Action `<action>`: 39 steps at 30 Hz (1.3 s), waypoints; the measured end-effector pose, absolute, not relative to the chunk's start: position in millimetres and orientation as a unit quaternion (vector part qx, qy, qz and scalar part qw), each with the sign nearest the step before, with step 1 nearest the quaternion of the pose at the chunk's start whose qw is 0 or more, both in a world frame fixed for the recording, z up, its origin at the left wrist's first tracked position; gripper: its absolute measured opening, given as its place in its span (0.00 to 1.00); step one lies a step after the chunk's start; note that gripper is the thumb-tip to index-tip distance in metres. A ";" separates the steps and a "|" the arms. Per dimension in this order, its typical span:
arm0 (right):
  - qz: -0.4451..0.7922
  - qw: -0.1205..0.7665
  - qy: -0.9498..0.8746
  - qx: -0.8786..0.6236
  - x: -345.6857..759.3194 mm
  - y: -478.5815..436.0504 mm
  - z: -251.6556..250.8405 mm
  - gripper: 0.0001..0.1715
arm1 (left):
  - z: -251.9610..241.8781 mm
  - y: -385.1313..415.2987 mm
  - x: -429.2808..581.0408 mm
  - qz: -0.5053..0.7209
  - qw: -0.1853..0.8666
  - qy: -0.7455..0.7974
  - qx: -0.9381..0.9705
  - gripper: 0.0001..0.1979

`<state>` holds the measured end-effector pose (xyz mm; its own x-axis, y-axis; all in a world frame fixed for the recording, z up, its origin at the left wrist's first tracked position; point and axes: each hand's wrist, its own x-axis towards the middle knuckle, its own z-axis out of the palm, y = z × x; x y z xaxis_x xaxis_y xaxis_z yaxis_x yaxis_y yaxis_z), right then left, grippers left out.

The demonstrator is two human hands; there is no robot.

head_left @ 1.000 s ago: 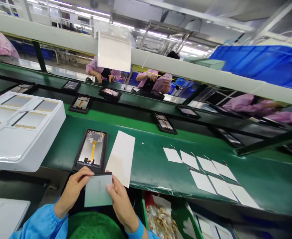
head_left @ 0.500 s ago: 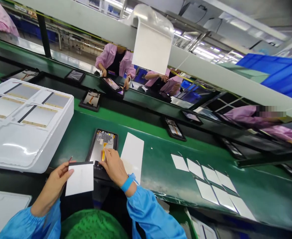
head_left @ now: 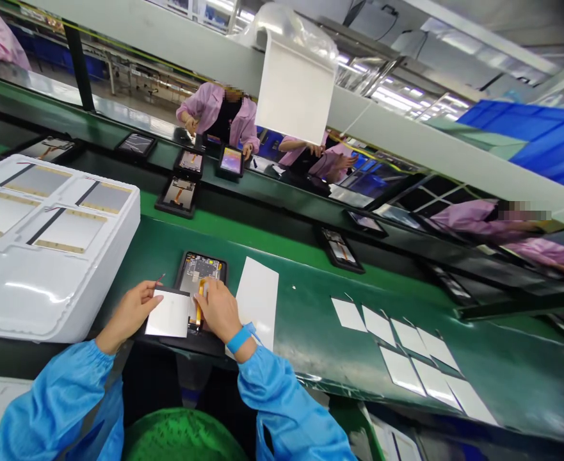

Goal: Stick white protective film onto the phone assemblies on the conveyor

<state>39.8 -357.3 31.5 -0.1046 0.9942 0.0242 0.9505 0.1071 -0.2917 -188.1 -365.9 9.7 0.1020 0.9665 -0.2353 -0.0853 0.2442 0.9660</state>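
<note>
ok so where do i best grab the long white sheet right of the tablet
Best at its far end, coming from the right with your right hand. The long white sheet looks thin and lies flat on the green belt, so lift a far corner and pinch it. Its near end sits by the blue wristband, so that end is more crowded.

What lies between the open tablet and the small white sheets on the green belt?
In the head view, a long white sheet and a tiny white speck lie on the green belt between the open tablet and the small white sheets.
</note>
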 end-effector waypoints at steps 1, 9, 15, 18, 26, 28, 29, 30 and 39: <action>0.082 0.086 -0.747 -0.654 36.7 -357.5 31.8 0.22 | 8.4 -365.2 -191.3 0.435 0.595 0.516 0.437 0.24; 0.092 0.025 -0.735 -0.671 31.7 -346.7 34.5 0.20 | -4.9 -359.3 -199.0 0.405 0.551 0.539 0.492 0.25; 0.075 0.014 -0.736 -0.673 32.6 -341.5 31.5 0.12 | -6.0 -356.7 -196.5 0.403 0.554 0.542 0.487 0.25; 0.140 0.068 -0.707 -0.690 38.6 -332.3 25.8 0.14 | -6.5 -354.0 -192.4 0.404 0.551 0.539 0.493 0.25; 0.405 0.250 -0.586 -0.656 70.5 -308.7 15.4 0.17 | 3.0 -331.9 -149.9 0.393 0.544 0.541 0.506 0.24; 0.430 0.275 -0.568 -0.645 81.6 -312.0 18.4 0.15 | 5.2 -326.2 -139.8 0.390 0.538 0.547 0.509 0.22; 0.438 0.297 -0.557 -0.640 88.0 -315.3 20.8 0.15 | 5.6 -323.9 -136.0 0.390 0.535 0.549 0.511 0.22; 0.444 0.325 -0.543 -0.634 94.7 -319.6 23.3 0.15 | 5.8 -321.9 -133.0 0.389 0.533 0.549 0.513 0.21; 0.467 0.440 -0.490 -0.590 121.1 -372.3 24.6 0.17 | 7.3 -317.4 -121.0 0.365 0.551 0.533 0.528 0.19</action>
